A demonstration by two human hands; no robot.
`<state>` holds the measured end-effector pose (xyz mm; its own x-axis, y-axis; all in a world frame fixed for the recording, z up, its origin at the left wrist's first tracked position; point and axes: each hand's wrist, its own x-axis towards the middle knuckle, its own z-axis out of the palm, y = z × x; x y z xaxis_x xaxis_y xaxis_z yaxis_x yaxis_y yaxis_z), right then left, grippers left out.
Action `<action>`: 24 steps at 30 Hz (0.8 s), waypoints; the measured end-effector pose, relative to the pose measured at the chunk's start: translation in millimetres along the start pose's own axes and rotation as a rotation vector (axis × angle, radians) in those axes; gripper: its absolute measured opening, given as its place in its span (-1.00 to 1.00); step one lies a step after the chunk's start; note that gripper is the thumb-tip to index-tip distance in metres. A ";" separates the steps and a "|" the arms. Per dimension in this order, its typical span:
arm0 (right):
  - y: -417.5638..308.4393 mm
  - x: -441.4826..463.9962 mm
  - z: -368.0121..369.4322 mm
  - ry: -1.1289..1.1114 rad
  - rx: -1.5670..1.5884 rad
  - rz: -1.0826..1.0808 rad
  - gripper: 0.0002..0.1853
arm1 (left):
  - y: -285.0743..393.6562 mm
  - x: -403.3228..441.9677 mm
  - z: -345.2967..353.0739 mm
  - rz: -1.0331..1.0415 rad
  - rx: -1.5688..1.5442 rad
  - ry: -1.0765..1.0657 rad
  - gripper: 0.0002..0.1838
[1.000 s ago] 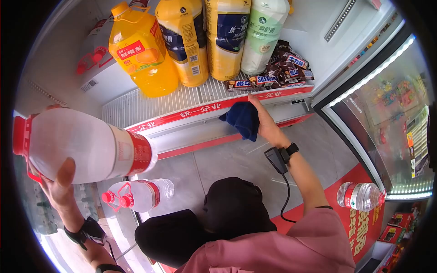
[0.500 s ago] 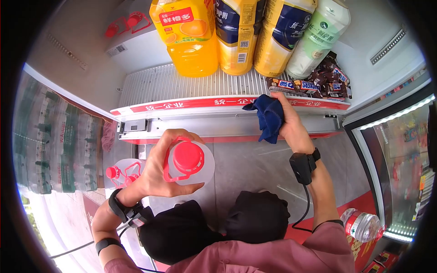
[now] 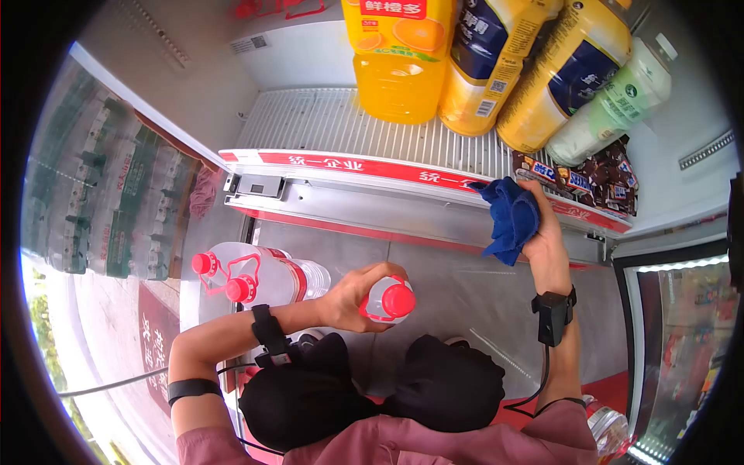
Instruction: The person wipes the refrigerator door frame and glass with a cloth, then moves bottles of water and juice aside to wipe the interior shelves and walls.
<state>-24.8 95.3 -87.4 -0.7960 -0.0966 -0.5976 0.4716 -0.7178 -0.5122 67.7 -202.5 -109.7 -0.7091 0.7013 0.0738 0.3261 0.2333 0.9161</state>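
My left hand [image 3: 358, 298] is closed around the neck of a large clear water bottle [image 3: 380, 301] with a red cap and red carrying ring. It stays low over the floor, in front of my knees, and I look down onto the cap. A crumpled dark blue cloth [image 3: 509, 218] is gripped in my right hand [image 3: 545, 232], just in front of the fridge shelf's right part. Left of my left hand are two more water bottles [image 3: 267, 267] with red caps and handles, partly overlapping.
The wire fridge shelf [image 3: 310, 116] has a red front strip. An orange juice bottle [image 3: 403, 85], two yellow-and-navy bottles [image 3: 477, 77], a pale green bottle [image 3: 612, 108] and Snickers bars [image 3: 604, 182] stand or lie on it. Glass door [image 3: 682, 333] at right; wrapped bottle packs [image 3: 108, 194] at left.
My left hand has lowered the water bottle away from me, toward the floor. The view has turned, so the shelf and drinks appear further right. The cloth is still in my right hand.
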 end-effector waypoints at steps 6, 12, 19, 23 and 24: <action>-0.5 -9.0 10.8 0.032 -0.080 -0.008 -0.76 | -8.7 0.7 5.4 0.079 -0.040 -0.046 -0.22; 1.4 -9.3 12.5 0.096 -0.093 -0.015 -0.73 | -9.7 -6.2 -8.7 0.145 -0.081 -0.086 -0.22; 4.7 -3.4 7.0 0.115 -0.117 -0.042 -0.73 | -4.0 -23.4 -29.5 0.006 0.013 -0.137 -0.18; 5.6 -5.7 10.0 0.114 -0.197 -0.052 -0.71 | 4.7 -33.1 -38.0 -0.178 0.169 -0.229 -0.07; 5.9 -4.7 9.3 0.116 -0.211 -0.056 -0.69 | 7.9 -33.7 -41.0 -0.177 0.168 -0.211 -0.07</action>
<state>-21.8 85.1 -81.9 -0.7800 0.0284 -0.6251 0.5062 -0.5585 -0.6571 68.5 -251.9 -88.8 -0.6245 0.7598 -0.1807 0.3202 0.4601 0.8281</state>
